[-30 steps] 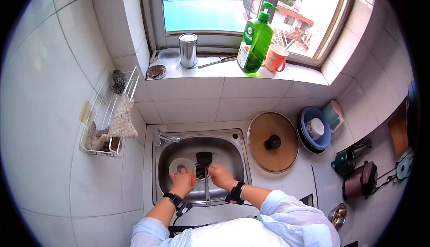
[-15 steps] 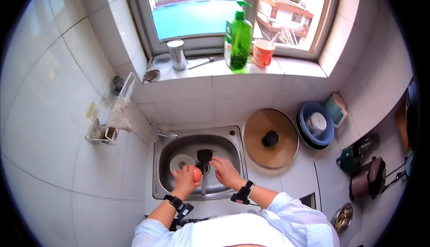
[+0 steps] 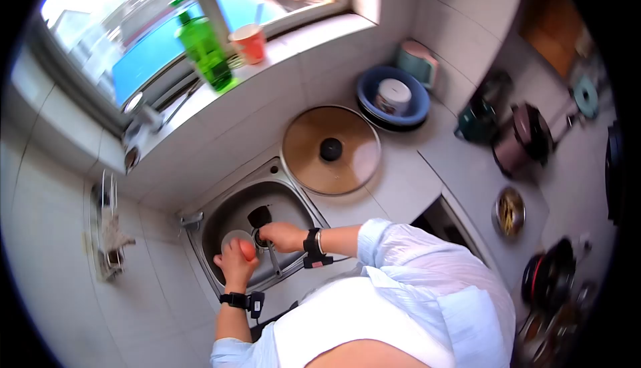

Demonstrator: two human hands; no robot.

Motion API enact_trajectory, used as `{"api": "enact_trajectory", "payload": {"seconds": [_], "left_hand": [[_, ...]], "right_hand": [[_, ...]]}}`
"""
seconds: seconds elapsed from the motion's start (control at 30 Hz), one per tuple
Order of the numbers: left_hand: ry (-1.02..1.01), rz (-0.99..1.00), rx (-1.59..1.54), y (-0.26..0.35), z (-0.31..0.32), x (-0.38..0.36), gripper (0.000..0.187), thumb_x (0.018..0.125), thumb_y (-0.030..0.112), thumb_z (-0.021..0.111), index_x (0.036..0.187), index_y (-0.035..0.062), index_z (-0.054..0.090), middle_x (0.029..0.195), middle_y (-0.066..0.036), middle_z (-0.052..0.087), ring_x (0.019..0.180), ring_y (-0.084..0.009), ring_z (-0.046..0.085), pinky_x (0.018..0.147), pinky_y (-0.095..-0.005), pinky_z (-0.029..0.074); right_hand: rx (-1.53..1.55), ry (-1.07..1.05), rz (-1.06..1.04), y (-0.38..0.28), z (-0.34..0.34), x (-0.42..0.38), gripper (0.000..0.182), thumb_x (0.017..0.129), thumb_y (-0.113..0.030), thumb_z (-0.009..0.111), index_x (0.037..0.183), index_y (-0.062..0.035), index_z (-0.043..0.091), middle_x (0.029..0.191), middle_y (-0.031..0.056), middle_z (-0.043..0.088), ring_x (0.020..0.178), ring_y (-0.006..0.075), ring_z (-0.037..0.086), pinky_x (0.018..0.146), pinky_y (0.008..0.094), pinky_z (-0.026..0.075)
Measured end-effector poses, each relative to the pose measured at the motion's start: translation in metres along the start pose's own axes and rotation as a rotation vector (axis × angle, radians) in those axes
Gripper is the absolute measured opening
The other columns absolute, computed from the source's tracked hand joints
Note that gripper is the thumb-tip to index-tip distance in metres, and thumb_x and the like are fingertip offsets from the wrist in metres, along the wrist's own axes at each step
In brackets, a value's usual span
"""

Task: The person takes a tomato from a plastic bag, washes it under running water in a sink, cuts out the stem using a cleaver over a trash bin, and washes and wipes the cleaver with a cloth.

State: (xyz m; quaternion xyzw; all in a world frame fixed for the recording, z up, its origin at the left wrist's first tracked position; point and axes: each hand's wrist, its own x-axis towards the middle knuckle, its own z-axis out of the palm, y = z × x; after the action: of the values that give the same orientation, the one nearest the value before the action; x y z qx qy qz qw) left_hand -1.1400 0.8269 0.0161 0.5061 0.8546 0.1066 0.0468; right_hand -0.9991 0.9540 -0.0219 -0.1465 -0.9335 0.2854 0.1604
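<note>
My left hand (image 3: 236, 262) is closed around a red tomato (image 3: 248, 249) over the sink (image 3: 217, 218). A pale round dish (image 3: 234, 236) lies in the basin behind that hand, partly covered by it. My right hand (image 3: 286, 236) is closed at the neck of a spatula (image 3: 260, 216), fingers curled over it. The spatula's black head points toward the back of the sink, and its handle runs to the front rim. The drain shows in part beside the right fingers.
A faucet (image 3: 191, 220) stands at the sink's left. Right of it lie a glass lid (image 3: 306, 161), a blue basin (image 3: 369, 91) and a metal bowl of food (image 3: 510, 212). A green bottle (image 3: 203, 49) and an orange cup (image 3: 249, 44) stand on the sill.
The view has swung to the right and tilted, bringing more counter into sight. My right hand has moved onto the spatula's neck and closed. My left hand still holds the tomato.
</note>
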Motion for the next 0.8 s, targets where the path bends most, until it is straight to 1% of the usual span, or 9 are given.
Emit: {"api": "enact_trajectory", "payload": {"seconds": [0.07,0.1,0.17,0.23,0.3,0.37,0.43,0.57,0.8], "left_hand": [[-0.317,-0.09,0.133,-0.022,0.019,0.003,0.059,0.051,0.026,0.076,0.103,0.0115,0.052,0.099,-0.011,0.062,0.095,-0.0288,0.059,0.084,-0.0477,0.032],[-0.27,-0.041,0.174,-0.027,0.023,-0.004,0.06,0.052,0.026,0.075,0.106,0.0114,0.052,0.102,-0.011,0.062,0.099,-0.0269,0.058,0.084,-0.0473,0.032],[-0.103,0.033,-0.064,-0.035,0.034,-0.006,0.068,0.054,0.028,0.074,0.115,0.0099,0.05,0.104,-0.012,0.061,0.102,-0.0271,0.056,0.084,-0.0468,0.031],[-0.006,0.045,-0.12,-0.033,0.038,-0.007,0.067,0.055,0.029,0.073,0.114,0.009,0.05,0.103,-0.013,0.061,0.1,-0.0282,0.056,0.085,-0.0486,0.032],[-0.22,0.003,-0.063,-0.045,0.058,0.006,0.068,0.055,0.03,0.073,0.114,0.0084,0.049,0.103,-0.013,0.061,0.097,-0.0302,0.058,0.084,-0.051,0.036],[-0.323,-0.049,-0.355,-0.081,0.1,0.024,0.065,0.054,0.03,0.077,0.11,0.0079,0.052,0.095,-0.013,0.062,0.087,-0.0314,0.061,0.072,-0.0451,0.049],[-0.329,-0.249,-0.91,-0.098,0.132,0.03,0.053,0.06,0.028,0.077,0.105,0.009,0.055,0.089,-0.009,0.062,0.079,-0.027,0.062,0.066,-0.0398,0.051],[-0.444,-0.895,-1.44,-0.063,0.095,0.036,0.034,0.078,0.039,0.061,0.101,0.014,0.057,0.087,-0.008,0.06,0.064,-0.0212,0.057,0.054,-0.03,0.049],[-0.353,-0.461,-1.352,0.09,0.064,-0.006,0.035,0.078,0.04,0.06,0.102,0.0137,0.057,0.087,-0.008,0.06,0.064,-0.0209,0.057,0.053,-0.0297,0.048]], "right_hand": [[-0.075,-0.259,0.238,0.01,0.026,-0.011,0.042,0.062,-0.002,0.062,0.102,-0.0099,0.055,0.117,0.0118,0.046,0.111,0.0296,0.046,0.074,0.0626,0.039],[-0.054,-0.275,0.217,0.017,0.032,-0.012,0.049,0.062,-0.002,0.063,0.109,-0.0115,0.054,0.123,0.0115,0.043,0.118,0.0288,0.042,0.075,0.0687,0.035],[0.086,0.124,0.001,0.006,0.024,-0.018,0.042,0.066,-0.002,0.059,0.107,-0.0111,0.054,0.116,0.0112,0.048,0.115,0.0286,0.044,0.082,0.0603,0.036],[0.285,0.021,0.069,0.004,0.011,-0.017,0.039,0.067,-0.003,0.058,0.106,-0.0102,0.054,0.111,0.0116,0.052,0.112,0.0284,0.046,0.083,0.0587,0.034],[0.343,-0.095,0.279,0.005,0.013,-0.034,0.04,0.067,-0.002,0.057,0.106,-0.0094,0.055,0.11,0.0113,0.054,0.113,0.0273,0.046,0.09,0.0597,0.031],[0.078,0.14,0.094,0.005,0.018,-0.057,0.041,0.066,-0.001,0.056,0.107,-0.0099,0.056,0.114,0.0101,0.053,0.117,0.0264,0.044,0.097,0.0588,0.028],[0.028,0.177,0.066,-0.002,-0.005,-0.079,0.042,0.066,-0.001,0.056,0.107,-0.0111,0.057,0.116,0.0083,0.053,0.117,0.0252,0.045,0.102,0.058,0.022],[0.04,0.2,0.419,-0.001,-0.042,-0.159,0.033,0.069,-0.002,0.055,0.102,-0.007,0.057,0.109,0.0105,0.054,0.104,0.0274,0.053,0.094,0.0436,0.039],[-0.069,0.671,0.813,-0.044,-0.06,-0.425,0.026,0.073,-0.005,0.052,0.096,-0.0049,0.061,0.096,0.013,0.061,0.092,0.0328,0.058,0.078,0.0402,0.047]]}}
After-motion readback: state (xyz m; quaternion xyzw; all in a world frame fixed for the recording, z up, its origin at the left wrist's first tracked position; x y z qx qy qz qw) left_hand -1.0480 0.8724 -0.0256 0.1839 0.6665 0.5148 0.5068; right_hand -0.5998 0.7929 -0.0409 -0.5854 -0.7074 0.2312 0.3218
